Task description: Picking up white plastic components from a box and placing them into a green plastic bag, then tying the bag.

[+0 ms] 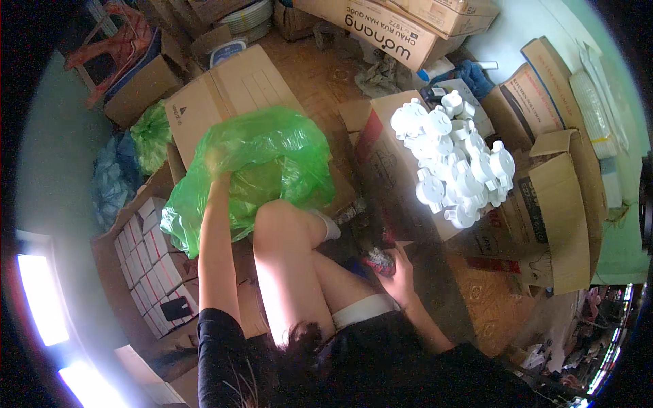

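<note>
Veiling the left hand [218,160], grip unclear, a green bag [286,139] overlaps cardboard [238,76]; right hand [400,275] clasps a reddish object [381,262].

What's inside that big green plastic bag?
Through the translucent green bag, the left hand shows dimly. Folds hide the rest, so I cannot tell whether anything else is inside.

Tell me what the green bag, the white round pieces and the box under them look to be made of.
Green bag: thin, glossy plastic film, by its see-through folds and bright highlights.
White round pieces: probably hard, smooth plastic, by their even white and moulded-looking shapes; coated metal can't be ruled out.
Box: matte cardboard, by its flat brown sides.
</note>
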The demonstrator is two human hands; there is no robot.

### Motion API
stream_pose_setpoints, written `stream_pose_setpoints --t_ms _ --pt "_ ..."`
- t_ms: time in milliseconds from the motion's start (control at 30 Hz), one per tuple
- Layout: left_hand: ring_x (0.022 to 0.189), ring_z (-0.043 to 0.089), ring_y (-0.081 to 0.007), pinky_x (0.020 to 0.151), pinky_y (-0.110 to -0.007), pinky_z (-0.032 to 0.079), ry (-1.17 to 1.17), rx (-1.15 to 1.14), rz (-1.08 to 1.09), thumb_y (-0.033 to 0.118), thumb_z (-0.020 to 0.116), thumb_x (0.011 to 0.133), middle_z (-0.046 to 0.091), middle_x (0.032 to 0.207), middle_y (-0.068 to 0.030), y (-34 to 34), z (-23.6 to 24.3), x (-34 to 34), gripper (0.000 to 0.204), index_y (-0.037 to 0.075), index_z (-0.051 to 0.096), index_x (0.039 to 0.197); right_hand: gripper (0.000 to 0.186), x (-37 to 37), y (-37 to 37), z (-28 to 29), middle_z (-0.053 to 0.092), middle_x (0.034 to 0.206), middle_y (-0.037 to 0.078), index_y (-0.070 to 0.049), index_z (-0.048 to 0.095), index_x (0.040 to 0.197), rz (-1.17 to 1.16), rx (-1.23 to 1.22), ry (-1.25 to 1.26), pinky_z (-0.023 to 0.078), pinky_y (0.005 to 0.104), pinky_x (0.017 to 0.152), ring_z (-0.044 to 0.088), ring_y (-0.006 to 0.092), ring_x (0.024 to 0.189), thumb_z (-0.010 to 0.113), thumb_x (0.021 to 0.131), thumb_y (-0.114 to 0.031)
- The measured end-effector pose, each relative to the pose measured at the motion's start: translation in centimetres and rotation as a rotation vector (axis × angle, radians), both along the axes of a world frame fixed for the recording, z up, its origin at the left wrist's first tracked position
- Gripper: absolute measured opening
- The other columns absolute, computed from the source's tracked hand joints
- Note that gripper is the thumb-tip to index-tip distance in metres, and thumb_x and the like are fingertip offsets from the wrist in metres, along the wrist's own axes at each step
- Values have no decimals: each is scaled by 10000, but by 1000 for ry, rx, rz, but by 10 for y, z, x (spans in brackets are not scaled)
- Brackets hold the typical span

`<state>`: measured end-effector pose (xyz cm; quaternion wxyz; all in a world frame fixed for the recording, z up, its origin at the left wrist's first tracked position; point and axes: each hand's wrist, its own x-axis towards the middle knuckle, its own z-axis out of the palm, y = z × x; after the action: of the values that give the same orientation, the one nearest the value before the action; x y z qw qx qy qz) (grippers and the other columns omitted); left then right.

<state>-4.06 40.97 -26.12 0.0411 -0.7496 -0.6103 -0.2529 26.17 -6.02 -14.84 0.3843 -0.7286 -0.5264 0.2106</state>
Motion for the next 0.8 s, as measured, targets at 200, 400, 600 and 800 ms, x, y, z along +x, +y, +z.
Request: stream_pose_setpoints --t_ms 200,400,600,800 --pt "711 582 -228 605 -352 468 -449 -401 125 481 614 750 634 858 -94 -36 12 13 506 58 614 1028 418 -2 2 -2 521 1151 221 -5 522 989 -16 5 26 426 418 898 518 408 1047 731 629 -51" --pt "629 433 -212 544 -306 372 -2014 -1417 128 587 371 827 547 888 -167 -161 126 19 649 9 536 1070 334 -11 7 7 609 908 99 -8 549 970 -185 94 235 467 310 757 596 194 838 741 711 -96" --pt "663 449 -214 528 -273 370 -2415 -1394 -317 504 388 810 534 961 -156 -282 183 -9 584 11 504 1100 380 -63 47 74 612 976 88 12 532 1056 -14 299 564 492 296 756 602 147 842 718 738 -79" --pt "992 560 -224 875 -356 452 -2504 -651 -583 385 348 933 578 1073 -104 -372 224 48 441 40 508 1155 338 -149 90 152 398 1338 222 -34 586 943 481 591 144 353 394 992 438 331 1213 763 662 -96"
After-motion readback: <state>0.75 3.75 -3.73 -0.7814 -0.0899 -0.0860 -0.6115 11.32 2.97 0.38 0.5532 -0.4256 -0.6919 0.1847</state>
